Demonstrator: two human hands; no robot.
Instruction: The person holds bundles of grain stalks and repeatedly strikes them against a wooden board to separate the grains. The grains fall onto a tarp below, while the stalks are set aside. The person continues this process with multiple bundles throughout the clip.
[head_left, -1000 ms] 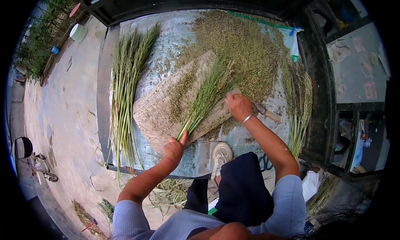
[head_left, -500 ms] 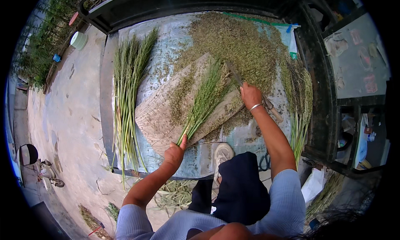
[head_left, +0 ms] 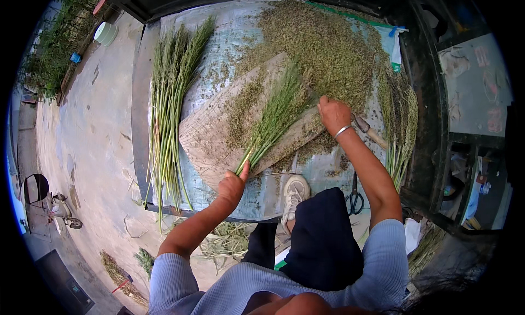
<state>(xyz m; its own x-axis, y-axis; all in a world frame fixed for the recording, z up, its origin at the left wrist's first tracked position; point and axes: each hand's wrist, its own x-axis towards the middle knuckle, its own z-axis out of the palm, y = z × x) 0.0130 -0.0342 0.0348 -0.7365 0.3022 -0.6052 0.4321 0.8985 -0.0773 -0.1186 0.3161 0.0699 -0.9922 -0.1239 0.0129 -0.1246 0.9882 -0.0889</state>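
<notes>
My left hand point(head_left: 232, 187) is closed round the lower stalks of a green bundle of grain stalks point(head_left: 266, 123). The bundle lies slantwise over a worn wooden board point(head_left: 205, 145), its seed heads fanned out and blurred at the far end. To its right, my right hand point(head_left: 334, 115), with a silver bracelet at the wrist, grips a knife point(head_left: 314, 94); the handle is hidden in my fist. The dark blade points up and left, touching or close to the seed heads; I cannot tell which. Loose seeds point(head_left: 243, 112) are strewn on the board.
A seed heap point(head_left: 322, 47) covers the sheet's far side. Long stalks point(head_left: 167, 107) lie at left, more seed heads point(head_left: 402, 107) at right. A wooden-handled tool point(head_left: 372, 133) and black scissors point(head_left: 355, 197) lie near my right arm. My shoe point(head_left: 295, 193) rests on the sheet point(head_left: 260, 200).
The whole view has shifted, bringing the scissors more fully into sight. The bundle's seed heads have spread and blurred; the knife blade shows less clearly. Both hands keep their grips.
</notes>
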